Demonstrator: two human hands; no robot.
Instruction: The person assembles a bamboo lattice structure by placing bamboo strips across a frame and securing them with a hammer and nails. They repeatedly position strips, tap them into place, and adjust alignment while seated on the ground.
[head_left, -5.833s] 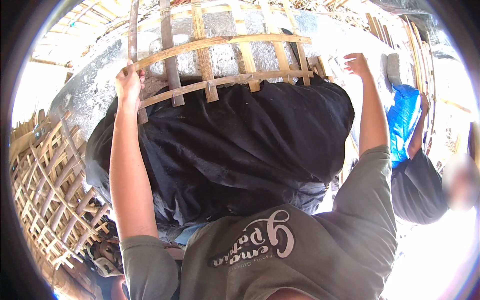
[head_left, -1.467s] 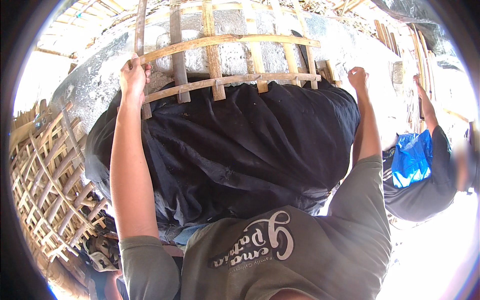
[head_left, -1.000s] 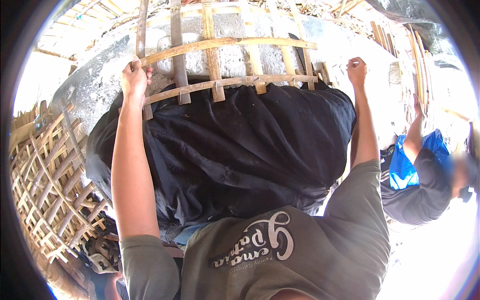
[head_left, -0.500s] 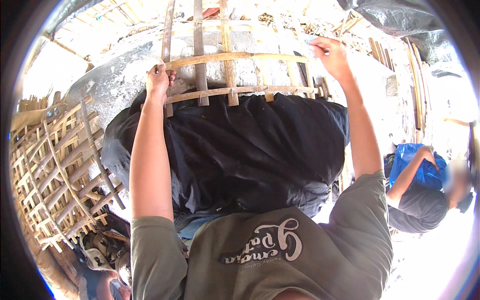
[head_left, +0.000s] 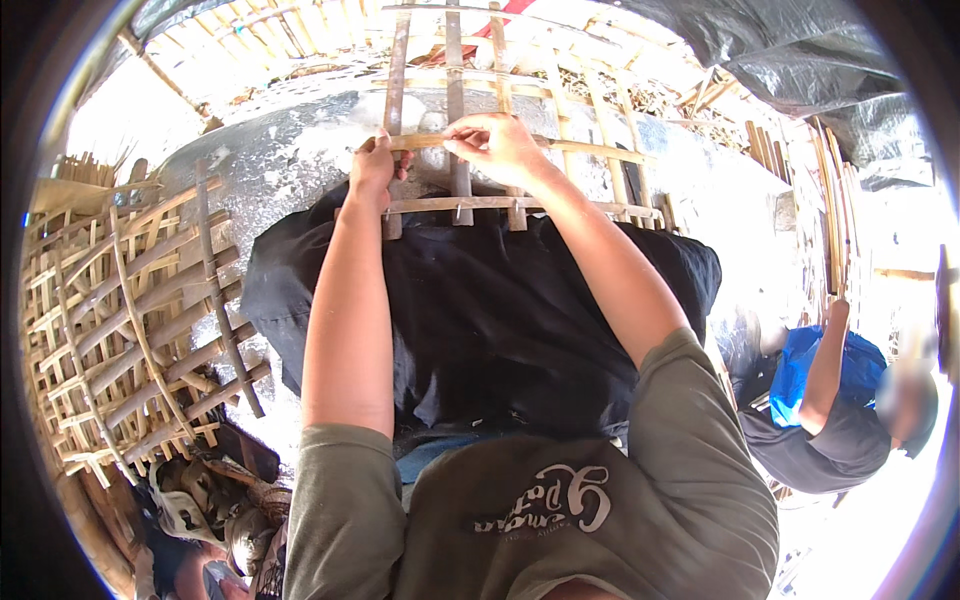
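A bamboo lattice (head_left: 457, 180) of upright slats and crosswise strips rests across my lap on dark cloth (head_left: 500, 330). My left hand (head_left: 374, 172) is closed around the left end of the upper bamboo strip (head_left: 600, 150), where it crosses the leftmost slat. My right hand (head_left: 495, 148) lies over the same strip, a little to the right of the left hand. Its thumb and fingers are pinched together near the second slat; whatever sits between them is too small or hidden to name. The lower strip (head_left: 590, 207) runs along the near ends of the slats.
At the left stands a finished-looking bamboo lattice panel (head_left: 150, 320). A person (head_left: 840, 420) sits at the right beside a blue bag (head_left: 785, 375). Grey sheeting (head_left: 800, 50) hangs at the upper right. Bundled bamboo strips (head_left: 835, 210) stand below it.
My right hand has moved left from the strip's right end to beside my left hand. The left hand stays on the strip's left end. The view has shifted slightly.
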